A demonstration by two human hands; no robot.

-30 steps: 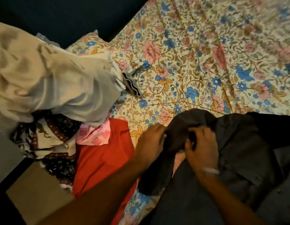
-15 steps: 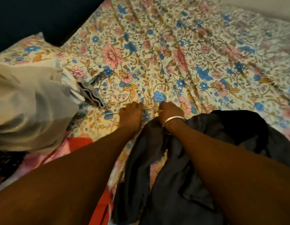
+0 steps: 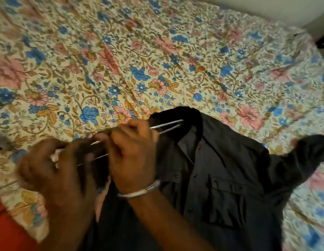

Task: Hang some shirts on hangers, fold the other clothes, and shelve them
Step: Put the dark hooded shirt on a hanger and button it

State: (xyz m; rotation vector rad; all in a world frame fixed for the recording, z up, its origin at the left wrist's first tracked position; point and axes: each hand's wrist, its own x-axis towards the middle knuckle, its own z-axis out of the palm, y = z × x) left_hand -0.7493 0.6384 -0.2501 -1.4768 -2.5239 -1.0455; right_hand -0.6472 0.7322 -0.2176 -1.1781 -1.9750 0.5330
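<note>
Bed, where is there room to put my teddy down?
The bedsheet is bare beyond the shirt's collar, right across to the far edge. Near the front it is crowded: the shirt covers the middle and right, both hands grip a metal hanger, and a red cloth fills the left corner.

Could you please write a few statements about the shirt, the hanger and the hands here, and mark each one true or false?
1. The dark grey button-up shirt lies on a floral bedsheet. True.
2. The right hand grips a metal wire hanger. True.
3. The right wrist is bare. False: it wears a silver bracelet.
4. The hanger is plastic and white. False: it is thin shiny metal wire.
5. The left hand lies flat on the sheet. False: it is at the shirt and hanger, blurred.
</note>
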